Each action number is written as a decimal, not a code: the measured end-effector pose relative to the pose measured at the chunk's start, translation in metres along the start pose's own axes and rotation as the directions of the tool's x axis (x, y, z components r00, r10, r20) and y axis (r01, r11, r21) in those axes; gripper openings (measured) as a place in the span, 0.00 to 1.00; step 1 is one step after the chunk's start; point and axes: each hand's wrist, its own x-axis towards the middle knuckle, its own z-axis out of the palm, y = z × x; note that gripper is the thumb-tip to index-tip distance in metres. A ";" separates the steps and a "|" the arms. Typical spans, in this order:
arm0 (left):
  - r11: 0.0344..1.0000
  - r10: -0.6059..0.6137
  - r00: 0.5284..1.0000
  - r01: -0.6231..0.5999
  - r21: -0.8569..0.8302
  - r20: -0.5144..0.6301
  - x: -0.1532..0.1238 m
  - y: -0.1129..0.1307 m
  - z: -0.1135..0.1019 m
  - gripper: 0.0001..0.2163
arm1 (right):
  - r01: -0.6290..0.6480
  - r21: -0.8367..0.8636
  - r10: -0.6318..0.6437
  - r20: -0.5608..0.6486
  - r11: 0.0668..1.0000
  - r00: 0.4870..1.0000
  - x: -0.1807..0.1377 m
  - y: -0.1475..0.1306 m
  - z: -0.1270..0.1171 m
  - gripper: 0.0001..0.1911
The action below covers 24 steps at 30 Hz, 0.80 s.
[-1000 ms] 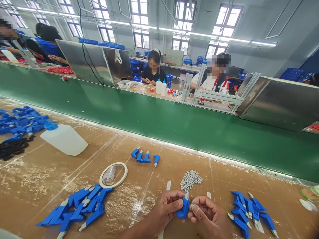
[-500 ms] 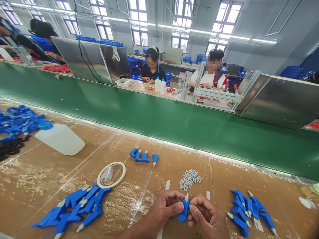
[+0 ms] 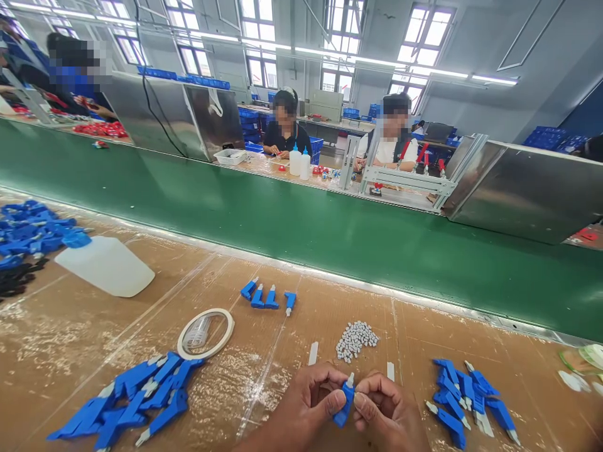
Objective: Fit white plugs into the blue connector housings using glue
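My left hand point(image 3: 316, 397) pinches a blue plastic part with a pale grey tip point(image 3: 345, 405) between thumb and fingers, tip pointing up. Against its right side, my right hand point(image 3: 389, 408) has thumb and forefinger pressed together; whatever they grip is hidden. Just beyond the hands lies a heap of small grey pieces point(image 3: 357, 341). Similar blue parts lie in a pile to the right point(image 3: 464, 395) and a larger pile to the left point(image 3: 136, 398). Several smaller blue parts point(image 3: 268, 297) stand or lie in a row farther back.
A tape roll point(image 3: 206, 333) lies around a clear plastic piece at left. Behind it a white bottle with a blue cap point(image 3: 108, 267) rests on its side near more blue parts point(image 3: 32, 229). A green conveyor belt point(image 3: 282, 220) runs across; co-workers sit beyond it.
The blue part has turned slightly in my left hand and looks narrower. My right fingers stay pressed at its side. The whole view has shifted a little.
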 end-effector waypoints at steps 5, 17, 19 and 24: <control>0.995 -0.010 0.999 0.015 -0.098 0.053 -0.003 -0.009 0.000 0.20 | -0.197 0.215 0.173 0.128 0.956 0.977 0.004 0.004 -0.006 0.25; 0.998 -0.054 0.998 0.056 -0.042 0.032 -0.012 0.012 0.007 0.19 | -0.246 0.318 0.198 0.175 0.916 0.964 0.004 0.010 -0.003 0.22; 0.998 -0.054 0.998 0.055 -0.030 0.025 -0.012 0.013 0.007 0.20 | -0.232 0.319 0.187 0.165 0.919 0.968 0.004 0.011 -0.001 0.22; 0.991 -0.067 0.998 0.067 -0.115 0.007 -0.002 0.011 0.005 0.20 | -0.089 0.330 0.078 0.047 0.940 0.996 0.005 0.007 0.003 0.22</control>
